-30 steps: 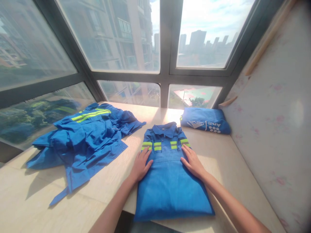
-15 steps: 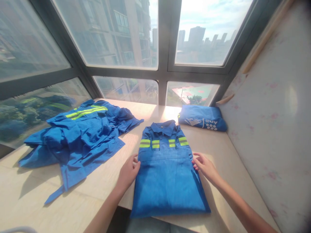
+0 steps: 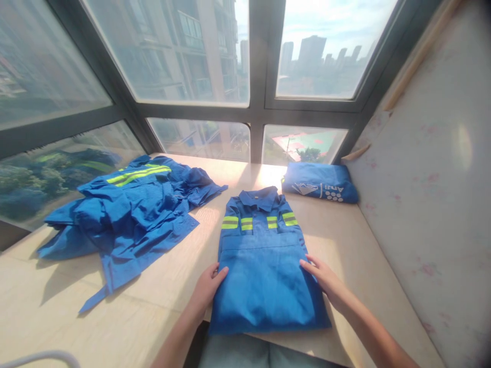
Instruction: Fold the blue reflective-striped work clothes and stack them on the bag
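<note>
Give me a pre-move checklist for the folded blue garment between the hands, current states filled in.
1. Hands on opposite sides of the folded garment: ok, left hand at its left edge, right hand at its right.
2. Fingers tucked underneath: cannot tell, the edges hide part of them.
3. Collar at the far end, toward the window: ok.
4. Garment fully on the table: not ok, its near left corner appears to overhang the table's edge.
5. Clear of the crumpled garment on the left: ok, bare tabletop between.
6. Clear of the folded bundle by the wall: ok, not touching.
</note>
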